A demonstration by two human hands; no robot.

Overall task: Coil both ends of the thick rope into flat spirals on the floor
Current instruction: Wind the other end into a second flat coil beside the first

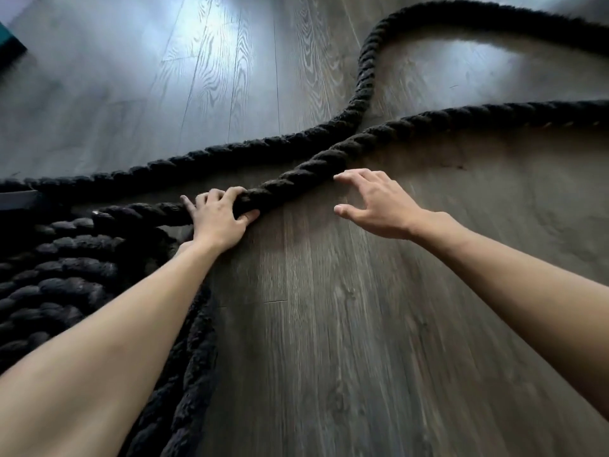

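Two rope strands are crossed on the floor beyond the coil. One is gripped by the left hand at the coil's edge; the right hand is held spread, empty, over open floor.

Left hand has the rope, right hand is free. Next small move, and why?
Probably grip the rope with the right hand, just beyond its fingertips. That hand is open, apparently not touching; the left hand grips the same strand beside the partly wound spiral, and loose rope runs on across the floor, so both hands could feed the next turn.
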